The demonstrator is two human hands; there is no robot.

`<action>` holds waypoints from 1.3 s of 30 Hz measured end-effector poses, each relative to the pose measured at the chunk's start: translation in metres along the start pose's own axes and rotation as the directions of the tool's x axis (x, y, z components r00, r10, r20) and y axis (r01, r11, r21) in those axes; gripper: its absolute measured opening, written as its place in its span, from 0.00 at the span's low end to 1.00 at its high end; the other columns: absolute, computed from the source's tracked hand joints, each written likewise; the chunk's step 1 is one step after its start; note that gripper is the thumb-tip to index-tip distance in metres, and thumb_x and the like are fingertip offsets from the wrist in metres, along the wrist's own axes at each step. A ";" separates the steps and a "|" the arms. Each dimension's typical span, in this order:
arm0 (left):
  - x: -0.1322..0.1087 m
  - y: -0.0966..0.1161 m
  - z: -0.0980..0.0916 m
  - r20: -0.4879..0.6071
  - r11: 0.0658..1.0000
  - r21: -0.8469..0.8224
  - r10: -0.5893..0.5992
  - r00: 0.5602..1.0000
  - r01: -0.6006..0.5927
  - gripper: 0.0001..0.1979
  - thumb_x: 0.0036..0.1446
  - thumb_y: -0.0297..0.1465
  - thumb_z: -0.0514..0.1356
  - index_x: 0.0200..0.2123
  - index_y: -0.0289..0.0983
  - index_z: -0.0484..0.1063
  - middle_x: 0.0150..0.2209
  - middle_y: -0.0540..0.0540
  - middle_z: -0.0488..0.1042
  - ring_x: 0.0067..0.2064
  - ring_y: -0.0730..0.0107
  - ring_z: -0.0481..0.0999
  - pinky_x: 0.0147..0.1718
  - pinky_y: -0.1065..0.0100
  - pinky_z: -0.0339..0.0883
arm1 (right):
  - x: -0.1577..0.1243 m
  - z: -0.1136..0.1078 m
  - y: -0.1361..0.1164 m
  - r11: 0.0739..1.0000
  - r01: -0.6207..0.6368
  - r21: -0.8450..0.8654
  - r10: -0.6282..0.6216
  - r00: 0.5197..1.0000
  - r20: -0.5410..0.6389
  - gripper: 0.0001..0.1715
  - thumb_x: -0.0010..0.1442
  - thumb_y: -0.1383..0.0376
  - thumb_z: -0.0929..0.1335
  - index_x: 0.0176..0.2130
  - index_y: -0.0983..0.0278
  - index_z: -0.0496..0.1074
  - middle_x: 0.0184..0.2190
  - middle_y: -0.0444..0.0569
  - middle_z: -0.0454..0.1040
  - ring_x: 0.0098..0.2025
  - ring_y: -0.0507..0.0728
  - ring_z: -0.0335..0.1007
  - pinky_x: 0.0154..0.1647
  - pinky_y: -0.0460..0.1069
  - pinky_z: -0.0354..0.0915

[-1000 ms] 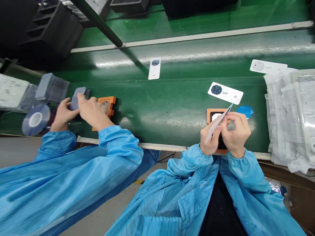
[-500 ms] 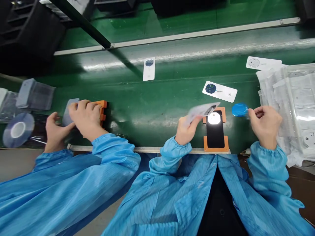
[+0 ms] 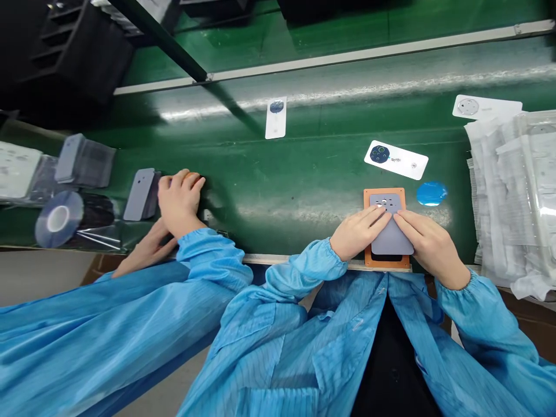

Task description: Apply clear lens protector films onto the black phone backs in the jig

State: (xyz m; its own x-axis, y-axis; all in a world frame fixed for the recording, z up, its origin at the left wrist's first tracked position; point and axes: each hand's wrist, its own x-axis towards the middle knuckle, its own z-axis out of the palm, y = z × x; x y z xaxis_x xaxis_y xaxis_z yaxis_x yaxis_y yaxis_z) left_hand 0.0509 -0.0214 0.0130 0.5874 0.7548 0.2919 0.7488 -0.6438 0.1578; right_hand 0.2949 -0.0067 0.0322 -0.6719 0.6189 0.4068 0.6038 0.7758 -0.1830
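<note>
A grey phone back cover [image 3: 388, 236] with camera holes at its far end lies slightly askew over the orange jig [image 3: 382, 191]. Part of a dark surface in the jig shows below the cover's near edge. My left hand [image 3: 357, 233] grips the cover's left side near the camera holes, fingers together. From the other side my right hand [image 3: 430, 244] holds its right edge, fingertips close to those of my left. Just beyond my right hand a round blue film [image 3: 431, 193] rests on the green bench. My fingers hide some of the cover's middle.
White phone-back cards [image 3: 396, 160] lie on the bench. At right are wrapped packs [image 3: 493, 191] and a clear tray [image 3: 548, 208]. On the left, a co-worker's hands [image 3: 180, 202] are near grey covers [image 3: 139, 194] and a tape roll [image 3: 58, 219].
My right hand has let go of the blue film, now on the bench. My left hand has brought the cover onto the jig, grey face up, and both hands hold it.
</note>
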 end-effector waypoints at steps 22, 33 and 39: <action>-0.008 0.009 0.009 0.133 0.993 -0.027 -0.108 0.985 0.113 0.27 0.69 0.25 0.54 0.70 0.31 0.65 0.72 0.24 0.61 0.75 0.37 0.60 0.70 0.37 0.60 | 0.008 0.017 0.011 1.000 0.017 -0.012 -0.014 0.968 0.252 0.39 0.69 0.72 0.62 0.75 0.71 0.55 0.70 0.64 0.67 0.72 0.70 0.64 0.74 0.69 0.57; -0.019 0.013 -0.003 0.185 0.989 -0.066 -0.120 0.975 0.134 0.32 0.65 0.29 0.57 0.71 0.32 0.63 0.73 0.28 0.61 0.68 0.39 0.66 0.69 0.37 0.60 | -0.009 0.012 0.004 1.000 -0.002 -0.014 0.006 0.965 0.264 0.42 0.64 0.76 0.62 0.74 0.71 0.55 0.72 0.63 0.65 0.73 0.69 0.62 0.75 0.66 0.57; -0.012 0.012 -0.001 0.154 0.987 -0.056 -0.142 0.978 0.152 0.29 0.66 0.29 0.54 0.70 0.30 0.65 0.70 0.29 0.65 0.65 0.41 0.67 0.67 0.37 0.61 | -0.006 0.016 0.005 0.999 -0.037 -0.006 0.038 0.967 0.252 0.38 0.66 0.74 0.62 0.73 0.70 0.58 0.70 0.62 0.68 0.74 0.69 0.61 0.75 0.67 0.57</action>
State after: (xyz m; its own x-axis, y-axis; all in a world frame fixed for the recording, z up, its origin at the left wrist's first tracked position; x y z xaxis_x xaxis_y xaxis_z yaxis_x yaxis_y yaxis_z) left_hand 0.0528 -0.0384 0.0127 0.5155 0.8487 0.1180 0.8111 -0.5277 0.2524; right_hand 0.2951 -0.0048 0.0143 -0.7352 0.6585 0.1609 0.6309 0.7515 -0.1929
